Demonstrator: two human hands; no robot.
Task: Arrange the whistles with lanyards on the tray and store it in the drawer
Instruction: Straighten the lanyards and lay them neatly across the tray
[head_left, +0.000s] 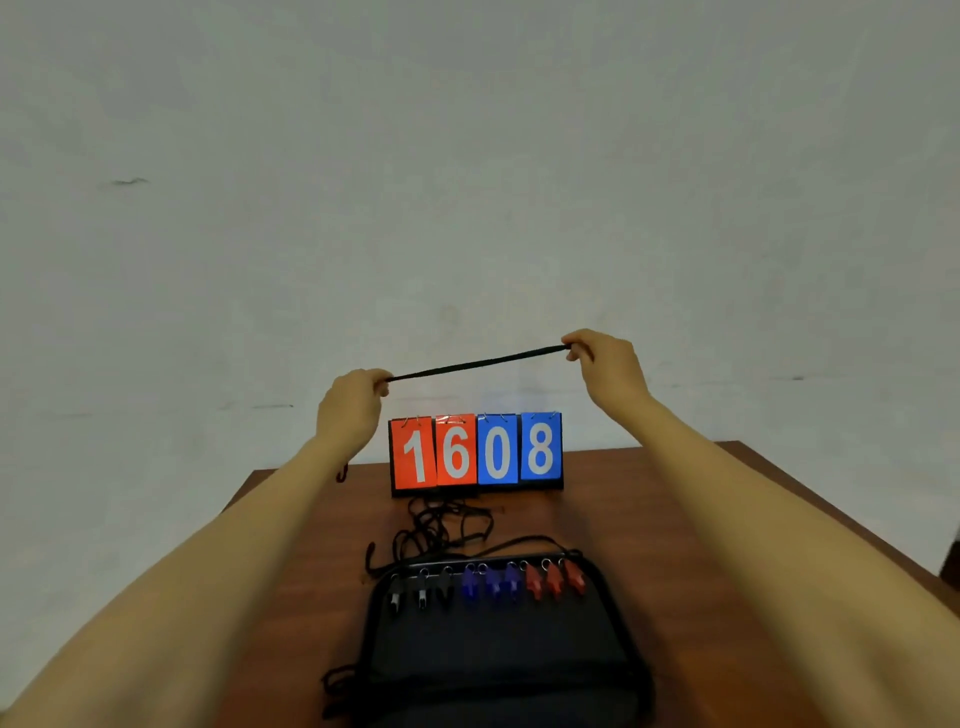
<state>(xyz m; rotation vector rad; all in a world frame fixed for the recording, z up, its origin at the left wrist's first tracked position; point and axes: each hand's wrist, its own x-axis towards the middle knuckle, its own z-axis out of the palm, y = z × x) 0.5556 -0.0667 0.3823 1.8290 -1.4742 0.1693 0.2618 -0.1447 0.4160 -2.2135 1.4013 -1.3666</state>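
Head view: lanyard (478, 362) taut, left-right axis, between both hands' grips

The person's left hand (353, 402) and right hand (605, 366) are bare, without gloves or rings, and both forearms are uncovered, with no sleeves showing.

red 1 6, blue 0 8, scoreboard (475, 453)

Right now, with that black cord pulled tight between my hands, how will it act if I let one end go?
The cord is probably floppy: it looks straight only because the left hand and right hand pull it taut. Released, it would likely droop and tangle, like the loose cords heaped on the table. It seems thin and light.
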